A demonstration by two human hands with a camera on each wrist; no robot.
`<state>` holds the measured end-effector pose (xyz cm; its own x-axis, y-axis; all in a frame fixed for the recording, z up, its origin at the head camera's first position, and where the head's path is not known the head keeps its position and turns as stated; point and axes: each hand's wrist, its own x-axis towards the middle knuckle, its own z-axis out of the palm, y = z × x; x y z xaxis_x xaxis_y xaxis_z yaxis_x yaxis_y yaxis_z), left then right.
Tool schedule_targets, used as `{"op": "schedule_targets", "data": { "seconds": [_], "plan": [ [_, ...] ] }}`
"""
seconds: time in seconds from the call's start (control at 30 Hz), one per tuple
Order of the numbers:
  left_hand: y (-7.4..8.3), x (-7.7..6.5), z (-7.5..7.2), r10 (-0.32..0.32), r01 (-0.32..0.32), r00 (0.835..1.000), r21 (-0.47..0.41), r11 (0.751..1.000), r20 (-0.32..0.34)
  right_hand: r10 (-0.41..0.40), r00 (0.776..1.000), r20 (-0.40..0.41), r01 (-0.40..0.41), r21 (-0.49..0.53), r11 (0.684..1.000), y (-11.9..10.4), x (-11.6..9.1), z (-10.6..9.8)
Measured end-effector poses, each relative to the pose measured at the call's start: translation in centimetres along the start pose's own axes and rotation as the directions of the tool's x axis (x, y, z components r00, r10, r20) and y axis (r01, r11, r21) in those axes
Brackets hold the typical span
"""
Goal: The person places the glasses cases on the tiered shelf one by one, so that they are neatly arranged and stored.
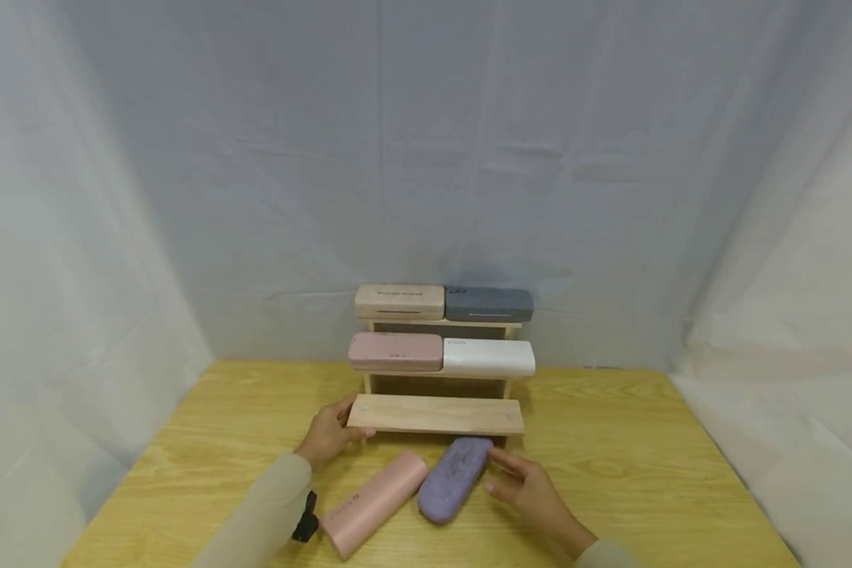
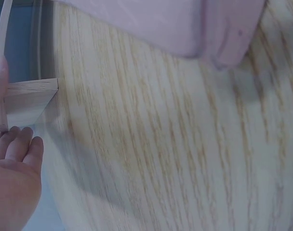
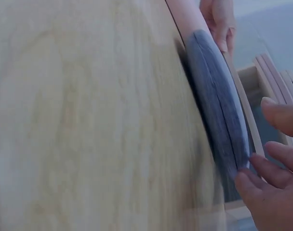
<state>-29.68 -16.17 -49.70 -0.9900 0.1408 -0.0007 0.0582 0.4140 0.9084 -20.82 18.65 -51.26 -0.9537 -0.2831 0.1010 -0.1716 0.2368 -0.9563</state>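
A three-tier wooden stand stands at the table's far side. My left hand grips the left end of its lowest step, and in the left wrist view the thumb and fingers lie on opposite sides of the board. In front of that step a purple glasses case lies slantwise on the table. My right hand is beside its far right end, with fingertips touching the case in the right wrist view; the fingers are extended, not wrapped round it. A pink glasses case lies left of the purple one.
On the middle step sit a dusty-pink case and a white case. The top step bears a beige case and a blue-grey case. A pale curtain hangs behind the wood-grain table.
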Motion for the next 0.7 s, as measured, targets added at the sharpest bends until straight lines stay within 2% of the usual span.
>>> {"op": "schedule_targets", "data": {
  "seconds": [0.13, 0.27, 0.47, 0.7],
  "plan": [
    [0.2, 0.0, 0.0, 0.012, -0.012, 1.000, 0.008, 1.000, -0.003, -0.020, 0.998, -0.066, 0.022, 0.020, 1.000, 0.1, 0.3, 1.2],
    [0.3, 0.1, 0.0, 0.006, -0.006, 1.000, 0.014, 1.000, 0.000, 0.004, 0.991, -0.131, 0.000, 0.035, 0.999, 0.2, 0.8, 1.8],
    [0.3, 0.0, 0.1, -0.005, 0.005, 1.000, 0.008, 1.000, 0.006, 0.048, 0.994, -0.095, -0.041, 0.073, 0.996, 0.8, 1.4, 1.9],
    [0.2, -0.1, 0.0, -0.001, 0.001, 1.000, -0.003, 1.000, 0.009, 0.059, 0.997, -0.056, -0.054, 0.088, 0.995, 1.0, 1.6, 1.9]
  ]
}}
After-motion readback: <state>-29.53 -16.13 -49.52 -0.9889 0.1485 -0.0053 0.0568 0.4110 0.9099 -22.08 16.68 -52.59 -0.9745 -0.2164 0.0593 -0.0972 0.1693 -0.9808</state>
